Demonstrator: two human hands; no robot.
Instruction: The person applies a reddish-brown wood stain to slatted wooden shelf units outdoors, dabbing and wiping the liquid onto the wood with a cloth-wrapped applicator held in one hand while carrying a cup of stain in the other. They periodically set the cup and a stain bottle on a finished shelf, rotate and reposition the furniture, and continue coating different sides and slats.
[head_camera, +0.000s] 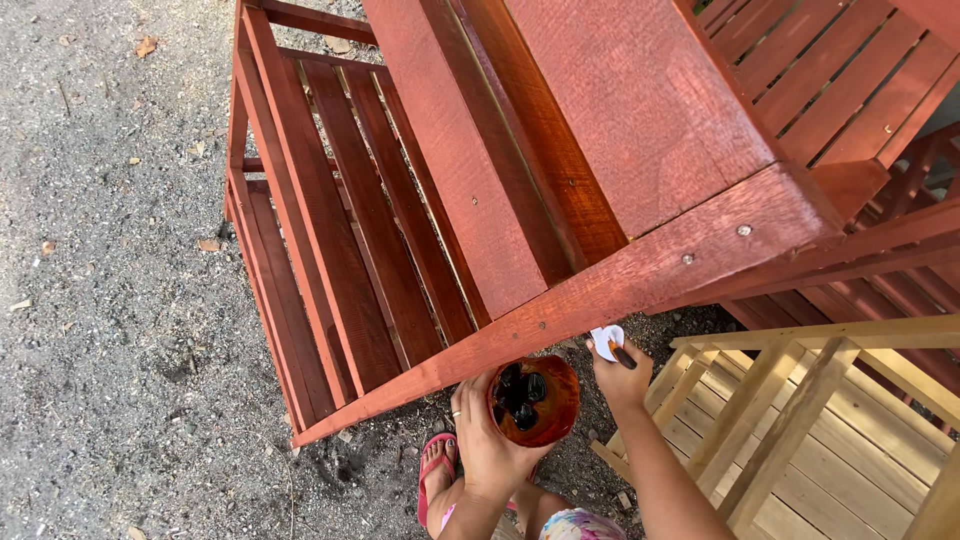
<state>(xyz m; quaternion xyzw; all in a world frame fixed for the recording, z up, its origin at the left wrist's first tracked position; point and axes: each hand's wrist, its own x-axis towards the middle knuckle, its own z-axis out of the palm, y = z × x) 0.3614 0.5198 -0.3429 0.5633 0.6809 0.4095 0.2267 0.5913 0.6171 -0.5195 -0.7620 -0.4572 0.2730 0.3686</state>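
Left hand (487, 440) wraps round the cup of red-brown stain (534, 400), held level just under the lower edge of the stained wooden rack (560, 300), close for dipping. Right hand (618, 372) pinches a small brush (612, 345), its tip up against that lower edge beside the cup. The unstained frame (790, 400) stands at far right.

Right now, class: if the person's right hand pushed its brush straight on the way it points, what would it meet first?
Probably the underside edge of the red-stained wooden rail; the right hand points its brush up at it, though depth is unclear.
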